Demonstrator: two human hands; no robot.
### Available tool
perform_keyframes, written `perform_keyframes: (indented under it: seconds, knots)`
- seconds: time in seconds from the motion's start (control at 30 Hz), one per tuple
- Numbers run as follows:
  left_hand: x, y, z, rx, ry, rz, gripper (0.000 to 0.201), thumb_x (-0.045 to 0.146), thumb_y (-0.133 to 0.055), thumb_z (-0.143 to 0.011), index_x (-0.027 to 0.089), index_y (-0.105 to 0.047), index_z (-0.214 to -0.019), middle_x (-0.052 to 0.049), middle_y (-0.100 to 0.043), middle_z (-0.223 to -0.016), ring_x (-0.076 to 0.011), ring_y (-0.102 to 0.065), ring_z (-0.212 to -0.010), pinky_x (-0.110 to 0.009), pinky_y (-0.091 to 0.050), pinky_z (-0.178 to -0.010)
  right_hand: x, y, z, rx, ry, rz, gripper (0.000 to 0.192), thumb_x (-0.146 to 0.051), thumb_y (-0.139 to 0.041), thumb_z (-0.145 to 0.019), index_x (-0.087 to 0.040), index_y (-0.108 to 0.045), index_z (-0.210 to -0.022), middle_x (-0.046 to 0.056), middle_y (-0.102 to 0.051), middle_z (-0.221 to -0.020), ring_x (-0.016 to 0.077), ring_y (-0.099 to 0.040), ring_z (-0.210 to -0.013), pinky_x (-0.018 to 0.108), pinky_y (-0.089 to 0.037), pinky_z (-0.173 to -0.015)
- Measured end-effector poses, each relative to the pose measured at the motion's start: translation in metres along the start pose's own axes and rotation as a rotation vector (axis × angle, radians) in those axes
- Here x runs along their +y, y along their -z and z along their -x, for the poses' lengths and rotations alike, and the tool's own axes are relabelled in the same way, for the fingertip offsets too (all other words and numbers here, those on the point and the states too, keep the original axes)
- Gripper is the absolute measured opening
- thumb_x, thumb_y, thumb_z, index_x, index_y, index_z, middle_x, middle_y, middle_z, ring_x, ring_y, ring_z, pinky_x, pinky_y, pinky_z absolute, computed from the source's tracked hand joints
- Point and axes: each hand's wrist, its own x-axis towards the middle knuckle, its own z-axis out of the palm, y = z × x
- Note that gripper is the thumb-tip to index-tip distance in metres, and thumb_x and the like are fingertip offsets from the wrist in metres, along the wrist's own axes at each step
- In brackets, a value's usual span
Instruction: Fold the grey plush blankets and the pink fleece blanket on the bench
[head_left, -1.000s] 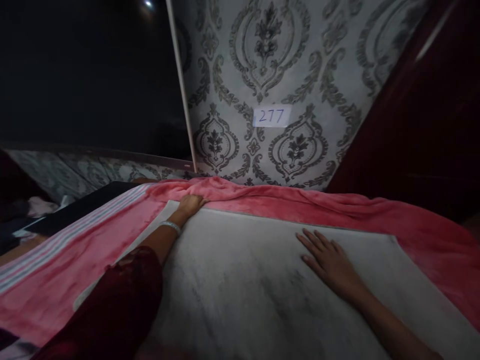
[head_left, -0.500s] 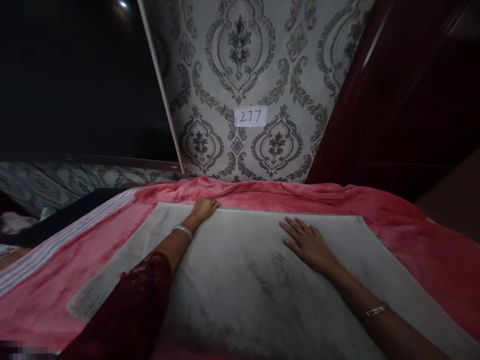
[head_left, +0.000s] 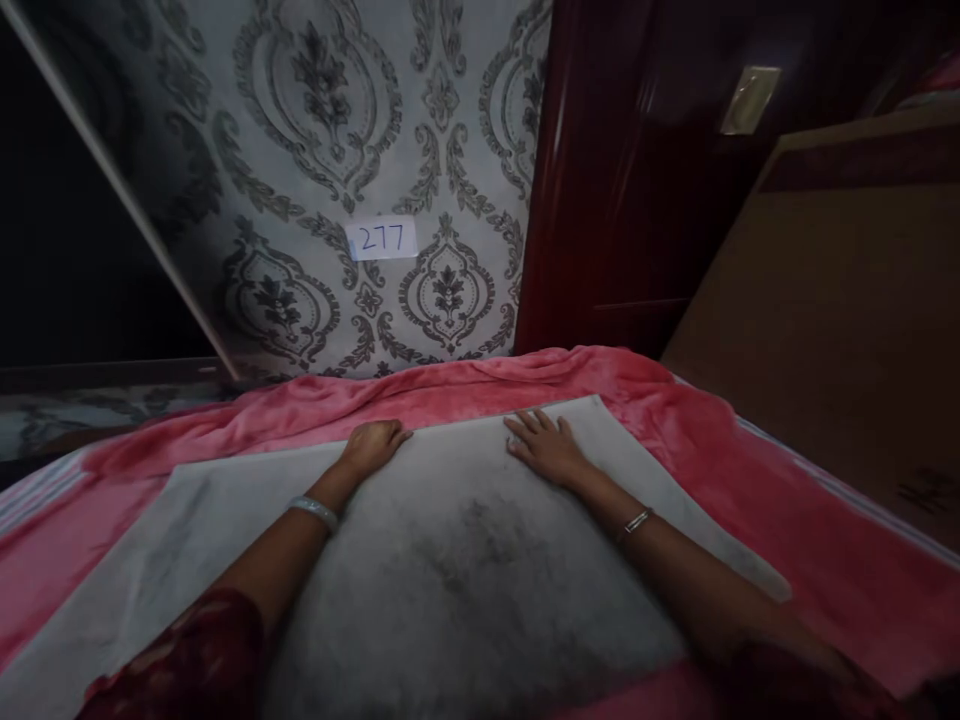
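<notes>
Grey cloth (head_left: 450, 560) lies flat on pink blanket (head_left: 750, 470). Left hand (head_left: 371, 445) at cloth's far edge, fingers curled, grip unclear. Right hand (head_left: 546, 447) flat near far right corner, fingers spread, holding nothing.

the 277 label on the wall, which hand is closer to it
Left. The left hand lies at the grey cloth's far edge, almost straight below the 277 label. The right hand rests flat on the cloth, off to the label's right.
</notes>
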Motion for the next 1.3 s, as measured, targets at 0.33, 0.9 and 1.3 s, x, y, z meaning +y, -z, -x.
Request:
perform_keyframes:
  seconds: [0.33,0.9,1.3]
  knots:
    - [-0.01,-0.009,-0.004,0.028,0.04,-0.035,0.042,0.046,-0.034,-0.099,0.021,-0.068,-0.095,-0.009,-0.076,-0.1,-0.0267,-0.069,-0.101,-0.033,-0.048,-0.083,0.043,0.002,-0.016,-0.012,-0.087,-0.021,0.063,-0.059,-0.024,-0.103,-0.032,-0.024,-0.16,0.003,-0.015,-0.167,0.027,-0.011,-0.153,0.054,-0.011,-0.121]
    - [-0.017,-0.011,0.049,-0.025,-0.139,-0.02,0.058,0.047,-0.031,-0.099,0.027,-0.041,-0.152,-0.007,-0.038,-0.161,-0.0262,-0.031,-0.15,-0.051,-0.024,-0.12,0.091,-0.003,0.065,0.089,-0.264,0.006,0.058,-0.051,-0.023,-0.105,-0.03,-0.029,-0.159,0.002,-0.017,-0.167,0.0268,-0.015,-0.152,0.055,-0.019,-0.12]
    - [-0.039,0.007,0.139,-0.13,0.051,-0.072,0.061,0.045,-0.033,-0.098,0.027,-0.034,-0.156,-0.007,-0.025,-0.166,-0.0293,-0.019,-0.153,-0.057,-0.021,-0.12,0.085,-0.006,0.121,0.025,-0.283,0.054,0.061,-0.053,-0.021,-0.103,-0.031,-0.025,-0.16,0.003,-0.016,-0.167,0.0311,-0.013,-0.152,0.062,-0.019,-0.118]
